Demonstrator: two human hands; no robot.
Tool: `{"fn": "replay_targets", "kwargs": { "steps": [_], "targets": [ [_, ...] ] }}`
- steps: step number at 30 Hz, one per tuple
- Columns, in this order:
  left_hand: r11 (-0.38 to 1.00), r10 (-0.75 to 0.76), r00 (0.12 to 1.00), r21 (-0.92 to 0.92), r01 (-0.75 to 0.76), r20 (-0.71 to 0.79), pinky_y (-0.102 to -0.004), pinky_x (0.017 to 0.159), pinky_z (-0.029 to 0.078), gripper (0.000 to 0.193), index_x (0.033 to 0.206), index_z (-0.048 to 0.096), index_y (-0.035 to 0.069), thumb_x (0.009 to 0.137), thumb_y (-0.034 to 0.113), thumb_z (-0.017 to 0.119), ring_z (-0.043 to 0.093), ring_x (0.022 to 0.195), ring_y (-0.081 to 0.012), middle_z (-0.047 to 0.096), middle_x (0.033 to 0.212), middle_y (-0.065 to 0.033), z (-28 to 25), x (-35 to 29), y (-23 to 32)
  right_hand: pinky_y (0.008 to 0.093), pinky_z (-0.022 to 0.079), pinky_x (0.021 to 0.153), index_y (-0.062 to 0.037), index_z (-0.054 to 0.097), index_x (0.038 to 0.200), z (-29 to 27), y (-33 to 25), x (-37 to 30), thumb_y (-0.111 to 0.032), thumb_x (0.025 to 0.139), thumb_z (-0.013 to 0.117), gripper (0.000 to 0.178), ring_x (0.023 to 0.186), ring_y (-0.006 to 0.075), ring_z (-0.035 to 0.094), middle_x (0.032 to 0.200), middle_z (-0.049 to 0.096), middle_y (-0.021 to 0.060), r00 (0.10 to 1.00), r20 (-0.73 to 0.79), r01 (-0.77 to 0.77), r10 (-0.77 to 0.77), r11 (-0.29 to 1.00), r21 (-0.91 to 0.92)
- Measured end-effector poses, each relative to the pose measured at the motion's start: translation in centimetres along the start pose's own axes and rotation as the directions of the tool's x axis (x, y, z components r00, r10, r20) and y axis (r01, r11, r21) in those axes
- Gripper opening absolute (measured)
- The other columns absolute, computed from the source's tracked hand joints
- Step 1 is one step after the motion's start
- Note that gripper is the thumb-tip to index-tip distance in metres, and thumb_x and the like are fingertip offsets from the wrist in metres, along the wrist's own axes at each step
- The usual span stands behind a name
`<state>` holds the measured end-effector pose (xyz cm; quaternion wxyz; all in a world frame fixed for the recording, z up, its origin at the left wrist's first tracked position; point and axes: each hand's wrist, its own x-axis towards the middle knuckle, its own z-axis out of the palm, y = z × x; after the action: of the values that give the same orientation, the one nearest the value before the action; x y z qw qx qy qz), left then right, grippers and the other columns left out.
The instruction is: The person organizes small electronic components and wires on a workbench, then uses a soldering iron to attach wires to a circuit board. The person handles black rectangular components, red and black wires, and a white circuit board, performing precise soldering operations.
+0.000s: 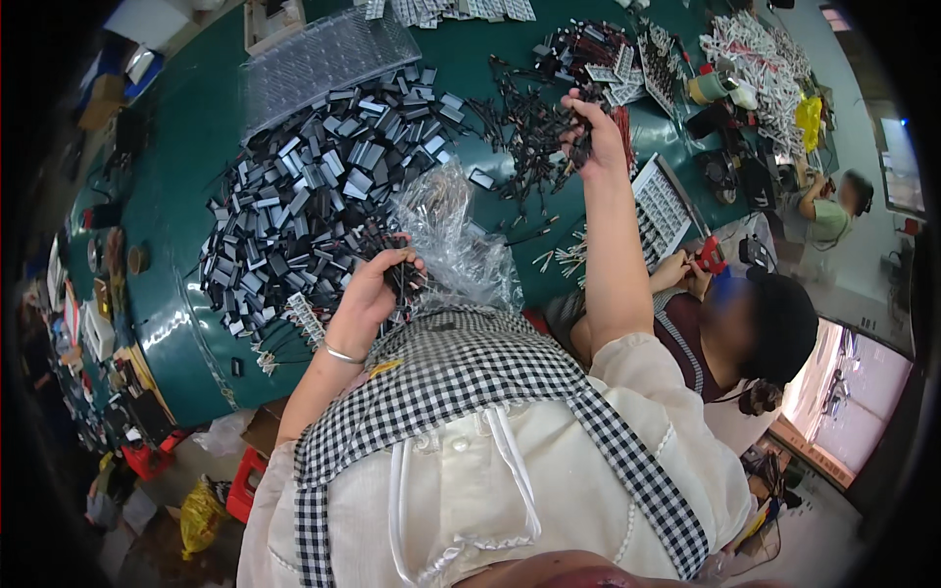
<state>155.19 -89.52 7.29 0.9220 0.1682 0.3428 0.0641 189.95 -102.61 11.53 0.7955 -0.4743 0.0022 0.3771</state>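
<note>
Broadly, a glossy green table [201, 113] fills the room's middle, curving away toward clutter at the left. Hands well apart: the left hand [366, 292], near the apron [451, 358], pinches a bunch of dark leads [404, 279]; the right hand [603, 145], arm outstretched, curls about a black cluster [581, 149] over a spread of black wired pieces [524, 147] (how firm that grip is, cannot tell). Beside the left hand, a heap of dark box-shaped parts [304, 191] sprawls across the green, with a crumpled clear bag [456, 235] at its right and a clear moulded tray [333, 69] at its far edge. White-cabled bundles [750, 59] lie at far right. A co-worker in a dark cap [784, 323] sits close on the right; another person [833, 211] is farther off. Lower left: red stool [243, 487], yellow bag [202, 517].
</note>
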Motion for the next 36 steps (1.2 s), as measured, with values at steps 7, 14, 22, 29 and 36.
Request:
{"fn": "replay_targets", "kwargs": {
  "steps": [7,14,22,29,36],
  "targets": [
    [0.997,-0.040,0.999,-0.059,0.039,-0.012,-0.0367,0.071,0.055,0.024,0.104,0.055,0.000,0.081,0.002,0.061,0.063,0.075,-0.0240,0.060,0.079,-0.0094,1.5,0.1,-0.7,0.0215,0.034,0.038,-0.0133,0.058,0.102,1.8,1.0,0.1,-0.013,0.087,0.056,0.015,0.046,0.0063,0.041,0.089,0.063,-0.0039,0.990,0.061,-0.140,0.131,0.973,0.185],
    [0.998,-0.013,0.998,-0.070,0.009,-0.057,-0.0356,0.073,0.052,0.018,0.100,0.059,0.002,0.089,0.016,0.062,0.060,0.078,-0.0218,0.058,0.078,-0.0048,1.6,0.1,0.3,0.0146,0.034,0.037,-0.0097,0.055,0.100,8.2,3.5,-5.0,-0.011,0.085,0.056,0.016,0.046,0.0025,0.042,0.083,0.057,-0.0018,0.902,0.338,-0.355,0.267,0.906,0.233],
    [0.990,0.140,0.989,0.012,-0.140,-0.036,-0.0342,0.076,0.055,0.023,0.111,0.061,0.004,0.091,0.015,0.060,0.065,0.088,-0.0187,0.065,0.102,-0.0069,6.5,-2.8,2.5,0.0215,0.044,0.055,-0.0037,0.065,0.099,14.2,7.6,-11.3,-0.008,0.081,0.061,0.019,0.067,0.0092,0.060,0.081,0.065,0.0003,0.875,0.266,-0.264,0.405,0.858,-0.440],
    [0.979,0.187,0.981,-0.072,-0.191,-0.057,-0.0345,0.074,0.055,0.032,0.115,0.055,0.008,0.093,0.031,0.057,0.064,0.089,-0.0163,0.064,0.102,-0.0042,5.1,-4.1,-0.2,0.0239,0.046,0.072,-0.0005,0.064,0.101,14.6,12.3,-13.0,0.001,0.078,0.056,0.024,0.075,0.0095,0.057,0.086,0.063,0.0021,0.912,0.316,-0.078,0.260,0.869,-0.489],
    [0.958,0.286,0.958,0.029,-0.286,0.005,-0.0310,0.079,0.051,0.060,0.120,0.052,0.009,0.077,0.047,0.069,0.059,0.095,-0.0136,0.061,0.107,-0.0024,4.0,-9.2,-0.4,0.0259,0.044,0.065,-0.0006,0.063,0.097,17.7,13.1,-17.5,-0.004,0.076,0.057,0.022,0.070,0.0126,0.054,0.081,0.060,0.0050,0.840,0.532,0.478,-0.102,0.603,-0.639]
  ]
}}
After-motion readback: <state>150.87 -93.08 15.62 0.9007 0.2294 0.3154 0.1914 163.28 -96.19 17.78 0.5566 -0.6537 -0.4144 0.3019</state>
